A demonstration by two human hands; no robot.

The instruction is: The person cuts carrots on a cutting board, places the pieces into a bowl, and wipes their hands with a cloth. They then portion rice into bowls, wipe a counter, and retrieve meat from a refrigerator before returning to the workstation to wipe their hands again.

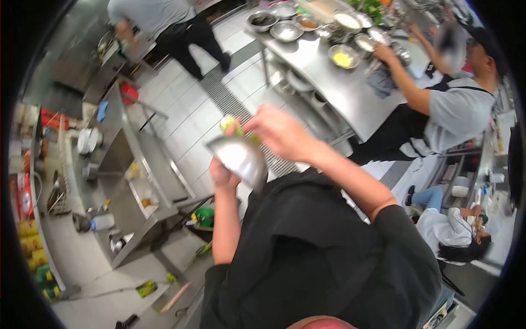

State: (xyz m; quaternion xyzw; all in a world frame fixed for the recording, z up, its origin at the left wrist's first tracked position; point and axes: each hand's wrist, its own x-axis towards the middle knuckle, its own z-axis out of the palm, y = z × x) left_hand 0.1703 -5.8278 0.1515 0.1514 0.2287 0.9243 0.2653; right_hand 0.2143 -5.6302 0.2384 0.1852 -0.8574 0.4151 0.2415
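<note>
A metal bowl [238, 158] is held tilted in front of my black top, its shiny outer side towards me. My left hand [222, 173] grips it from the left and underneath, with part of its fingers hidden behind the metal. Pale green pieces of food [229, 124] show at the bowl's far rim. My right hand [280, 133] is over the rim beside them, fingers bent and drawn together. Blur hides what the fingertips hold, if anything.
To the right, a steel table [323, 68] carries several bowls, and a co-worker [457, 104] reaches over it. Another person [156, 24] stands at upper left. A steel sink [123, 175] is at left. A floor drain grate [227, 93] runs through the tiles.
</note>
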